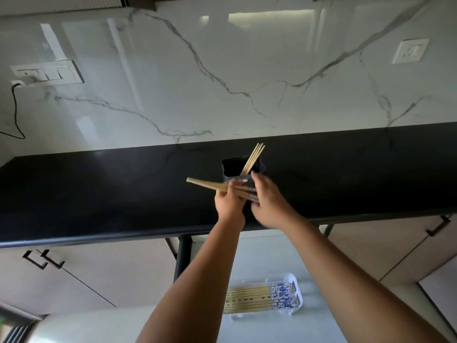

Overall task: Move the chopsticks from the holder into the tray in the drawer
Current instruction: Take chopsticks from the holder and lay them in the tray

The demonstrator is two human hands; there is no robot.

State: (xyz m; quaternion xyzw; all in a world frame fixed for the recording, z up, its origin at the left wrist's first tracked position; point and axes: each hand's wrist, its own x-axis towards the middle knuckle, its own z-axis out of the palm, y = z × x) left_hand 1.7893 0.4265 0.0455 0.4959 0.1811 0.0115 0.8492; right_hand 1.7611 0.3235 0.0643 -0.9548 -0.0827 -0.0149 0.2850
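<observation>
A dark square holder (241,167) stands on the black counter (99,189), with several wooden chopsticks (253,158) leaning out of its right side. My left hand (228,204) grips a bundle of chopsticks (206,185) whose pale ends point left and whose patterned ends lie under my fingers. My right hand (265,201) is just in front of the holder, touching the patterned ends of that bundle. Below the counter, a white tray (294,280) in the open drawer (272,253) holds several chopsticks (249,299) with blue-and-white ends.
A white marble backsplash (222,82) rises behind the counter, with a switch plate (49,73) and a plugged cable at left and a socket (410,50) at right. Cabinet doors with black handles (42,259) flank the drawer.
</observation>
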